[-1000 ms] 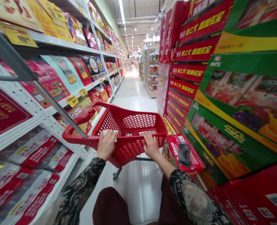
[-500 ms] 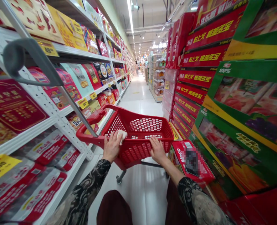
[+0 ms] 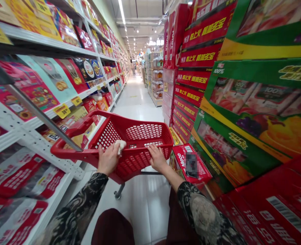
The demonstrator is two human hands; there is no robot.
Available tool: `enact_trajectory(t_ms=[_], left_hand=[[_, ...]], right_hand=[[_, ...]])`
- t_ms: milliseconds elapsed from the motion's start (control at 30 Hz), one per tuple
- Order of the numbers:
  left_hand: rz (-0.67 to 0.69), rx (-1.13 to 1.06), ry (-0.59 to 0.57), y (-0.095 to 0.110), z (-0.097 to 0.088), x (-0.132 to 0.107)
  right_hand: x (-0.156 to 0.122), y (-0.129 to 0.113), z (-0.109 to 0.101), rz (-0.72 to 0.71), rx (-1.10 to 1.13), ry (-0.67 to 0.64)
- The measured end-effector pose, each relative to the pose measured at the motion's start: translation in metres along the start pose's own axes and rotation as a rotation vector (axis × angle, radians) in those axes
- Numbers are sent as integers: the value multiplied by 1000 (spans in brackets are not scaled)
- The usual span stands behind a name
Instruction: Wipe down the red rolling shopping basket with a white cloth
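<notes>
A red plastic shopping cart [image 3: 140, 136] with a mesh basket stands in the aisle right in front of me, and nothing shows inside it. My left hand [image 3: 108, 159] is closed on the near rim of the basket, with a crumpled white tissue [image 3: 120, 145] pinched under its fingers. My right hand [image 3: 157, 159] grips the same rim further right, its fingers curled over the edge. Both forearms are in dark patterned sleeves.
Shelves [image 3: 35, 126] of boxed goods with yellow price tags [image 3: 61, 110] run along the left. Stacked red and green drink cartons [image 3: 242, 112] wall in the right, with a red box [image 3: 191, 165] low beside the cart. The white floor [image 3: 137, 98] stretches ahead between them.
The view has swung a little left and down while the cart stays in front of me. My left hand has shifted on the rim, and the tissue now sticks out above its fingers.
</notes>
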State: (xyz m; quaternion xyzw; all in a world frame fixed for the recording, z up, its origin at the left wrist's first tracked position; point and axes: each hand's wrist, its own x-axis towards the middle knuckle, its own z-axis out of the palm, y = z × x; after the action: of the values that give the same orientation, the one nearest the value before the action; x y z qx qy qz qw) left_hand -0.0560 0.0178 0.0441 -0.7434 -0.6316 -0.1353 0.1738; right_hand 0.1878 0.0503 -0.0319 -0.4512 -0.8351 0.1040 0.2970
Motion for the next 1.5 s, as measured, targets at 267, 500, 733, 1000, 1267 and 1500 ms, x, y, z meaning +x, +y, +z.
enact_trajectory(t_ms=[267,500,733,1000,1267,1500], left_hand=[[46,-21,-2,19,12,0],[45,-209,-23,56,27,9],[-43,-221,-73,55,26,8],[102,-307,-135,30,28,7],[75,-84,-175,40,18,5],[90,-7,-202,47,16,2]], right_hand=[[3,-7,1,34,16,11],[3,-13,-7,80,45,33],[40,-68,3,184,342,211],[60,-85,14,346,374,300],[44,-43,-8,305,206,244],[36,-66,33,-3,12,126]])
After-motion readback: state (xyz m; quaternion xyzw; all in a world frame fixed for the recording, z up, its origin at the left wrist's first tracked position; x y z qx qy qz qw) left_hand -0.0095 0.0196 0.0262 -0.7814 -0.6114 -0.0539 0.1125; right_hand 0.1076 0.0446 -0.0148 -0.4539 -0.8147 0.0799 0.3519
